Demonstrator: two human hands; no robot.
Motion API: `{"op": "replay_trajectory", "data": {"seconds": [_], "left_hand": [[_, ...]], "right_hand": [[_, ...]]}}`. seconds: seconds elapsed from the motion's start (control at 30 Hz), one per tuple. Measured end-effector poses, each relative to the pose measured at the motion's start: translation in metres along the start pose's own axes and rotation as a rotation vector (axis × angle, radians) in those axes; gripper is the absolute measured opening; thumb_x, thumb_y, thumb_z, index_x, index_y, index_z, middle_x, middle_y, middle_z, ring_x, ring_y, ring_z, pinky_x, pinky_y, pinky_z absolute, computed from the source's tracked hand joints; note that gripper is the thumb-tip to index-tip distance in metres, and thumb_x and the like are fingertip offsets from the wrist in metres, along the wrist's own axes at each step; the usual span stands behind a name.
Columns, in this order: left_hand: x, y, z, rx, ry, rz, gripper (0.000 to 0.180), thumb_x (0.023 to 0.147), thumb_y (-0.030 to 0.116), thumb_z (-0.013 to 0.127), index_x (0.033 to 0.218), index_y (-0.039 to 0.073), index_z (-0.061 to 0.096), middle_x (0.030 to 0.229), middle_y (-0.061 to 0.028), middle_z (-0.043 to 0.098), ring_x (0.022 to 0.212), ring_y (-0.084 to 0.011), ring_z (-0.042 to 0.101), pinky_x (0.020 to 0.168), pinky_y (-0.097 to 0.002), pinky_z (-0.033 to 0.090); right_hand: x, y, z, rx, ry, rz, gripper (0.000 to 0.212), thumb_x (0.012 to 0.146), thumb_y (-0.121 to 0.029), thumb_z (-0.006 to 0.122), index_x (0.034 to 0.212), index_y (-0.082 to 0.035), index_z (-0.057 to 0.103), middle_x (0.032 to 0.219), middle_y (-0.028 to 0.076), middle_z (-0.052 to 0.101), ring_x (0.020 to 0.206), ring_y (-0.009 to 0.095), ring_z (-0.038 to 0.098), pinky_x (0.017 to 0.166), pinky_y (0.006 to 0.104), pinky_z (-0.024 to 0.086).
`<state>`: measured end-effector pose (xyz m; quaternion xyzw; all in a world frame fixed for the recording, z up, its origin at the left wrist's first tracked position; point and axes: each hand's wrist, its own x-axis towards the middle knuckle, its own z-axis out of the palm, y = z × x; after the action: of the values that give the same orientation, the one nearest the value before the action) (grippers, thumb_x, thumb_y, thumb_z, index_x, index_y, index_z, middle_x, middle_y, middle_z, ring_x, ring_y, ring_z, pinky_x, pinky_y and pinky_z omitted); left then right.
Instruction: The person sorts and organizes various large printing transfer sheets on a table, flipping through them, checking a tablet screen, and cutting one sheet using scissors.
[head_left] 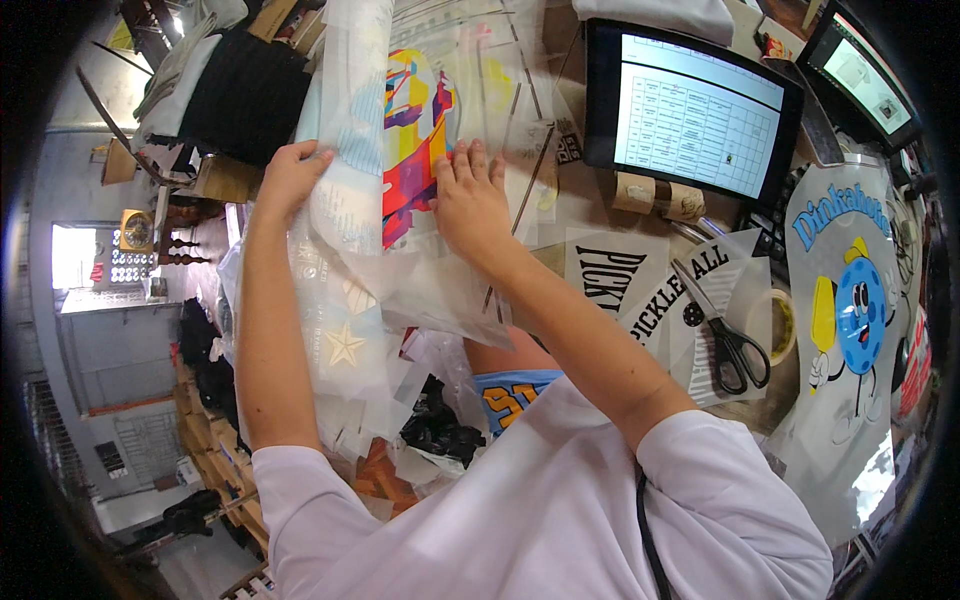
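My left hand (292, 185) is closed on the outer left edge of a layered, partly rolled translucent printed film (345, 225). The film carries faint pale-blue lettering and a star shape, and it hangs down over the near edge of the table. A bright figure print (412, 165) in red, yellow, orange and purple lies right of the folded film, which covers its left side. My right hand (472, 195) rests flat on this print's right side, its fingers stretched out and slightly apart. More clear film (500, 70) is spread beyond that hand.
A screen (700, 115) showing a table stands at the far right, with cardboard tubes (640, 192) before it. Black-handled scissors (735, 350) lie on lettered transfer sheets (640, 285), beside a tape roll (780, 325). A cartoon-ball film (860, 315) hangs at the right.
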<state>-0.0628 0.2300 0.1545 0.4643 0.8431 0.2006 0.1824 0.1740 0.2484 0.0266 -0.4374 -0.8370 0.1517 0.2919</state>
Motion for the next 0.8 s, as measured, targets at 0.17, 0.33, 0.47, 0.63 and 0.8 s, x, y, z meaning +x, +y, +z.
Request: {"op": "replay_trajectory", "data": {"seconds": [0.17, 0.33, 0.47, 0.63, 0.8], "left_hand": [[-0.021, 0.037, -0.008, -0.062, -0.086, -0.082, 0.037, 0.087, 0.021, 0.065, 0.112, -0.005, 0.061, 0.096, -0.0096, 0.066, 0.081, -0.0137, 0.061, 0.073, -0.0268, 0.049], [-0.018, 0.021, -0.006, -0.112, -0.187, -0.027, 0.042, 0.086, 0.024, 0.065, 0.117, -0.005, 0.058, 0.101, -0.0103, 0.066, 0.086, -0.0147, 0.061, 0.077, -0.0279, 0.049], [-0.021, 0.034, 0.003, -0.023, -0.197, 0.000, 0.046, 0.086, 0.026, 0.065, 0.119, -0.005, 0.056, 0.105, -0.0112, 0.064, 0.090, -0.0162, 0.060, 0.080, -0.0273, 0.047], [-0.019, 0.029, 0.006, -0.041, -0.160, -0.064, 0.049, 0.089, 0.032, 0.062, 0.123, -0.003, 0.055, 0.110, -0.0118, 0.063, 0.096, -0.0168, 0.059, 0.084, -0.0275, 0.045], [-0.018, 0.032, 0.003, -0.186, -0.308, -0.129, 0.049, 0.089, 0.034, 0.061, 0.123, -0.001, 0.055, 0.109, -0.0093, 0.061, 0.098, -0.0163, 0.057, 0.087, -0.0272, 0.043]], "right_hand": [[0.010, 0.002, -0.006, 0.307, 0.031, -0.036, 0.046, 0.081, -0.004, 0.051, 0.127, -0.002, 0.046, 0.135, 0.021, 0.046, 0.125, 0.037, 0.043, 0.106, 0.0501, 0.029], [0.015, -0.021, -0.018, 0.793, -0.050, -0.017, 0.050, 0.078, 0.003, 0.050, 0.127, -0.006, 0.046, 0.137, 0.016, 0.045, 0.113, 0.034, 0.054, 0.094, 0.0415, 0.044], [0.022, -0.037, -0.015, 0.795, -0.045, -0.110, 0.052, 0.078, 0.003, 0.052, 0.128, -0.012, 0.047, 0.140, 0.014, 0.042, 0.107, 0.034, 0.057, 0.087, 0.0400, 0.049], [0.025, -0.045, -0.017, 0.875, -0.039, -0.156, 0.055, 0.077, 0.006, 0.050, 0.129, -0.013, 0.046, 0.146, 0.019, 0.028, 0.110, 0.038, 0.054, 0.089, 0.0407, 0.047], [0.020, -0.040, -0.016, 1.027, -0.021, 0.008, 0.052, 0.075, 0.007, 0.049, 0.124, -0.011, 0.052, 0.145, 0.025, 0.027, 0.115, 0.040, 0.051, 0.093, 0.0411, 0.045]]}}
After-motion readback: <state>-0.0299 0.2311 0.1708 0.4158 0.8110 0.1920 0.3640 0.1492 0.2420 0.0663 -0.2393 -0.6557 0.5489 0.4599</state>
